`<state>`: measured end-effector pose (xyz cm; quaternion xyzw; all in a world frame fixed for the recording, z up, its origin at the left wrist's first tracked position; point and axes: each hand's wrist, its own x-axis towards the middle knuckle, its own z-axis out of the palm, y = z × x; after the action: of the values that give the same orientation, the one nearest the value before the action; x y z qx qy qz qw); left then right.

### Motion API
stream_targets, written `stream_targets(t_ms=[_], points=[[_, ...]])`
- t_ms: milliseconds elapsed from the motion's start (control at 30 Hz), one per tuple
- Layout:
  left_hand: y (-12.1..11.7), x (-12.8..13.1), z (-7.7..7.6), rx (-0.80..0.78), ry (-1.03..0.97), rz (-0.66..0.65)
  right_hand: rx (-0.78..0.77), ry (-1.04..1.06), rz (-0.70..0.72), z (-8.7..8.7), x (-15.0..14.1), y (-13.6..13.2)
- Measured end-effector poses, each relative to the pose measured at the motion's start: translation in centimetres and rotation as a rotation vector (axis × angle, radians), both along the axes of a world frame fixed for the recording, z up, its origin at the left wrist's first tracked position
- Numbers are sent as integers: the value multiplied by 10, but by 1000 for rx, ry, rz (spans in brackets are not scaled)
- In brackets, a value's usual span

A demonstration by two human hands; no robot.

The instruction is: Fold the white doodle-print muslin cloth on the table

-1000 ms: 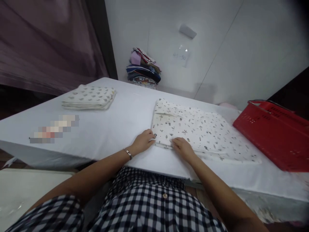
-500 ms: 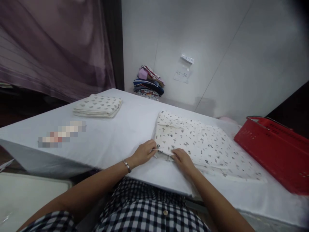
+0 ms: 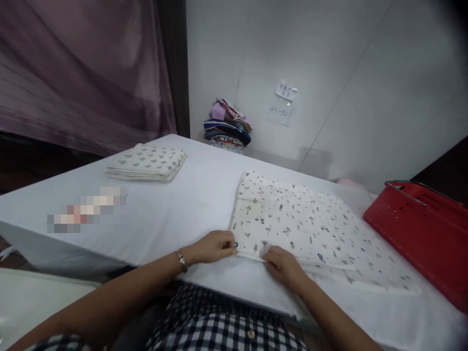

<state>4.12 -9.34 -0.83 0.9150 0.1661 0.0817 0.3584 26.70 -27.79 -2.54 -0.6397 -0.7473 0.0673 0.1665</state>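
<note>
White cotton-look cloth with small dark prints (image 3: 288, 219), laid flat in layers on the white-covered table (image 3: 204, 195), front and right of centre. Head view: left hand (image 3: 215, 247) at the cloth's near left corner, fingers curled in, thumb against them — pinching the edge there. Right hand (image 3: 284, 267) a little further along the same near edge, fingers half bent and close together, tips touching the cloth; underside hidden, so can't tell if it grips or just rests. Short span of edge runs between the hands. Metal bracelet (image 3: 182, 261) on left wrist.

Around: red basket (image 3: 420, 239) just beyond the cloth's right side, metal handle (image 3: 405, 192) on its rim. Second folded cloth (image 3: 148, 163), pale with grey motifs, far left on the table, well apart from both hands. Pixelated item (image 3: 87, 209) nearer on that side. Stack of fabrics (image 3: 227, 127) by the wall — "45-50" sheet (image 3: 279, 113) up beside it.
</note>
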Motion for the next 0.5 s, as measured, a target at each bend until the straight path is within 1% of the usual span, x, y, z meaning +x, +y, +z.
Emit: stream_targets(t_ms=[67, 100, 167, 200, 233, 300, 367, 500], points=[[21, 14, 3, -59, -49, 133, -4, -18, -23, 2, -6, 6], [35, 24, 4, -85, -75, 229, 4, -29, -33, 3, -10, 10], [70, 46, 4, -144, -98, 426, 29, -52, -24, 5, -22, 22], [88, 59, 4, -195, -77, 509, 44, -61, -8, 6, -30, 30], [106, 73, 4, -216, -59, 558, 56, -67, 13, 6, -38, 37], [138, 100, 4, -234, -15, 619, 63, -78, 51, 7, -53, 51], [164, 127, 3, -222, 32, 650, 54, -88, 68, 5, -66, 63], [201, 177, 1, -145, 107, 661, 27, -93, 62, -7, -81, 76]])
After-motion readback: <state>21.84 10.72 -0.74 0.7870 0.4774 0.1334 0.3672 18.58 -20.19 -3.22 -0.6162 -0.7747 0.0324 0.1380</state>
